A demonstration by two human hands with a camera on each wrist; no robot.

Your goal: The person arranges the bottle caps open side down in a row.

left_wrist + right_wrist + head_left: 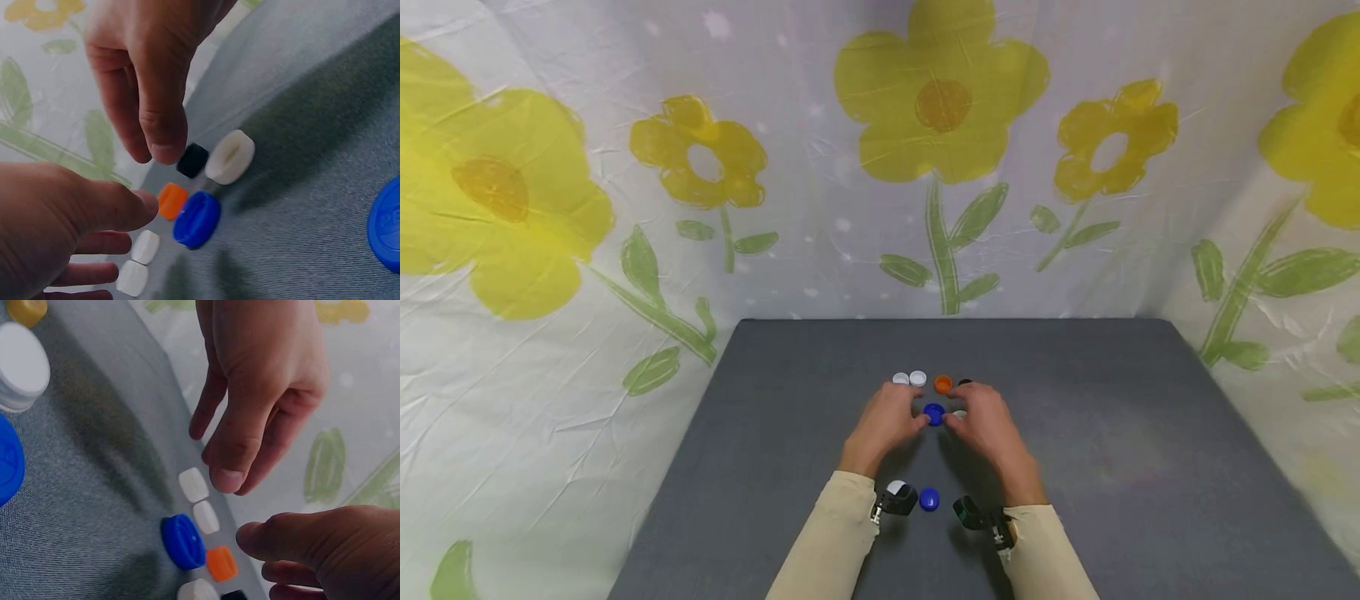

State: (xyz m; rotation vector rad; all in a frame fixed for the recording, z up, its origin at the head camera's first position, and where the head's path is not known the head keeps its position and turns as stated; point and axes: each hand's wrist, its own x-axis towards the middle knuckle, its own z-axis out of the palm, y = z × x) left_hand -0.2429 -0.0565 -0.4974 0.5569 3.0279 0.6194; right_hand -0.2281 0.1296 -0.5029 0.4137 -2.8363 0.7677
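Note:
Both bare hands hover over a cluster of plastic bottle caps, fingers loosely bent and nothing held. My left hand (887,421) is nearest the two small white caps (145,248) and the orange cap (172,200). On the other side, my right hand (988,425) hangs beside the black cap (192,160) and a larger off-white cap (230,157). Between the two thumbs in the head view lies a blue cap (934,414), hollow side up. The right hand partly covers the black and off-white caps in the head view.
Closer to the body lie another blue cap (929,500), top up, and a ridged white cap (24,365). A yellow cap (27,311) shows at the corner of the right wrist view. The dark grey table (790,375) backs onto a flower-printed curtain (805,167).

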